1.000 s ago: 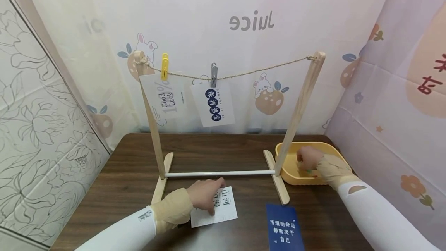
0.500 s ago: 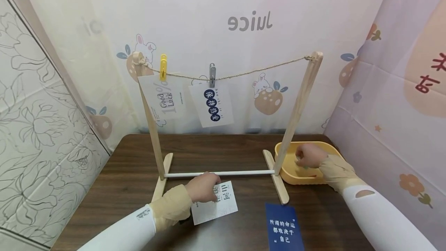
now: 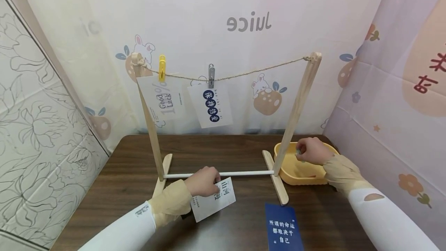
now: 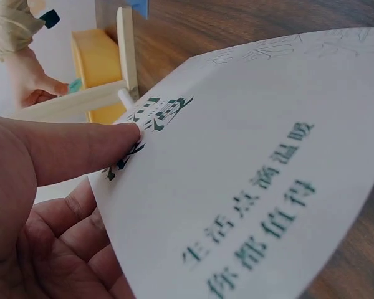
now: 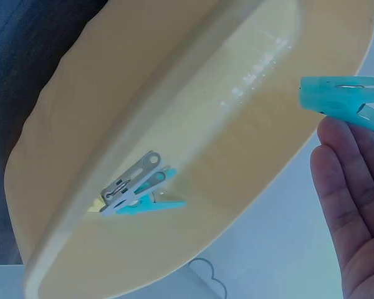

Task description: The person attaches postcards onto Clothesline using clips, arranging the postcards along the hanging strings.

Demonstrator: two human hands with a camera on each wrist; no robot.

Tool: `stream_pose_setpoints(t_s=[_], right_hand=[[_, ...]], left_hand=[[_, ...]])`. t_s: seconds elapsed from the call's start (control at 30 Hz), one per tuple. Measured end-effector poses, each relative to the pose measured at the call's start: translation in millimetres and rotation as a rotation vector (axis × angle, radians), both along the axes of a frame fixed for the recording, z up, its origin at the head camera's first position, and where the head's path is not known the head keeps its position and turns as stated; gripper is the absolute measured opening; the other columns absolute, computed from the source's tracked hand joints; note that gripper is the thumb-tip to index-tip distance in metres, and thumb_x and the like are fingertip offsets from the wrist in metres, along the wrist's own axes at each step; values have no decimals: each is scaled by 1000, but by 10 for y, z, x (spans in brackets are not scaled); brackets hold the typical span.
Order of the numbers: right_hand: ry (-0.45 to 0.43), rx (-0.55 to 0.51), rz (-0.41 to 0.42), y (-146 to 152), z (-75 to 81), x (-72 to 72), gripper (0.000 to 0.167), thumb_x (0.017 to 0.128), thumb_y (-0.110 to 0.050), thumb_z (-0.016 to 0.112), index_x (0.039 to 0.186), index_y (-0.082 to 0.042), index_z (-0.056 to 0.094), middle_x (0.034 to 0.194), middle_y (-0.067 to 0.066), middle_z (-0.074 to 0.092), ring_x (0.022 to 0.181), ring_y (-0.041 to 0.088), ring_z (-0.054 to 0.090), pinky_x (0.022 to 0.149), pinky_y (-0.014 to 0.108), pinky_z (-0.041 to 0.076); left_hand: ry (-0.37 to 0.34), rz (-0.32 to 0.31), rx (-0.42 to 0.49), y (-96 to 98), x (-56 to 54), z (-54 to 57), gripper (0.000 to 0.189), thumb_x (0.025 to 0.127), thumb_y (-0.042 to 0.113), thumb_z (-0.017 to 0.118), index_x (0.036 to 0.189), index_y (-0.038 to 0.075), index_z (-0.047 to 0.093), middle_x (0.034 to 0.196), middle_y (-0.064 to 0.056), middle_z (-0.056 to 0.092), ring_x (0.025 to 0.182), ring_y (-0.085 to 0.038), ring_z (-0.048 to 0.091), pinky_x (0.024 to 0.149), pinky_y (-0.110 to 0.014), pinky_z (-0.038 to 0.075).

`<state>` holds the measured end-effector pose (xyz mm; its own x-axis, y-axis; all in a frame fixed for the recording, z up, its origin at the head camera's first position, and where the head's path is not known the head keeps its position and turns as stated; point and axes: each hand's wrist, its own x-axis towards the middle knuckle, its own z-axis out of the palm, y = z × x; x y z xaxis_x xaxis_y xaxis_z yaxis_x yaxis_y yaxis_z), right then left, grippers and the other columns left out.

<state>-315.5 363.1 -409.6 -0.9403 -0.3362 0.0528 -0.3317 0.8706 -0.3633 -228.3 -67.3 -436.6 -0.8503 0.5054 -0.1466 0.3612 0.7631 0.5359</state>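
Observation:
My left hand [image 3: 203, 182] pinches a white card [image 3: 217, 203] with dark printed characters between thumb and fingers; in the left wrist view the thumb presses on the lettering and the card [image 4: 249, 162] tilts up from the wood. Over the yellow basket [image 3: 292, 169], my right hand [image 3: 313, 151] holds a teal clothespin [image 5: 336, 96] by its handle end. Several more clothespins [image 5: 137, 187], grey and teal among them, lie at the basket's bottom. A blue card [image 3: 283, 226] with white characters lies on the table at the front.
A wooden stand [image 3: 297, 115] with a white crossbar [image 3: 244, 173] carries a twine line [image 3: 258, 72]. On it, a yellow clothespin [image 3: 162, 68] and a grey clothespin [image 3: 211, 76] hold a "Good Luck" card [image 3: 170, 107] and a card with blue circles [image 3: 223, 107].
My left hand has picked the white card up off the table and moved slightly away from me. My right hand has risen from the basket's bottom with the teal clothespin.

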Motion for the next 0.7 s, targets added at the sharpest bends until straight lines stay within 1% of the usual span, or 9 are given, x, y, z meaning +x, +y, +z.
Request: stream_pose_setpoints(t_s=[0.13,0.2,0.3,0.37,0.43,0.6,0.7], right_hand=[[13,-16,-3,16,41,24,22,84,-7,84,100,3,72,82,6,72,74,16,65,67,34,54],[23,-21,-9,25,47,27,22,85,-8,84,101,2,72,83,5,73,75,16,66,67,33,54],[28,-32,-16,29,74,40,22,86,-8,84,102,1,72,85,6,74,77,16,67,68,33,55],[26,-42,-24,32,98,55,23,87,-9,84,103,1,72,86,6,75,79,18,68,68,34,55],[26,-56,-32,32,130,84,21,87,-8,84,103,0,73,88,7,75,80,18,69,68,33,56],[42,-99,-24,38,200,147,19,86,-3,83,102,-1,74,89,6,75,83,18,70,70,30,58],[48,-122,-6,39,234,166,18,87,-2,83,102,1,74,89,6,75,84,18,71,70,28,58]], left_hand=[[-12,-16,29,-3,-23,19,12,94,3,76,85,6,70,65,5,54,53,-8,42,51,-24,35],[-10,-20,49,-2,-30,29,11,94,3,75,85,5,70,65,6,54,53,-8,42,51,-24,35],[0,-24,73,-5,-37,60,7,95,3,75,89,3,72,69,3,59,55,-7,47,51,-23,37],[10,-17,90,-5,-38,88,5,95,3,75,91,3,73,75,1,66,59,-7,53,53,-23,42],[24,-9,117,-2,-37,121,6,95,3,76,89,3,73,77,-2,70,61,-9,57,54,-24,45],[60,23,203,9,-48,174,9,92,0,78,84,4,73,75,-4,72,62,-11,63,56,-26,52],[56,37,223,13,-61,189,8,93,1,78,86,3,74,76,-4,73,63,-11,65,57,-26,55]])
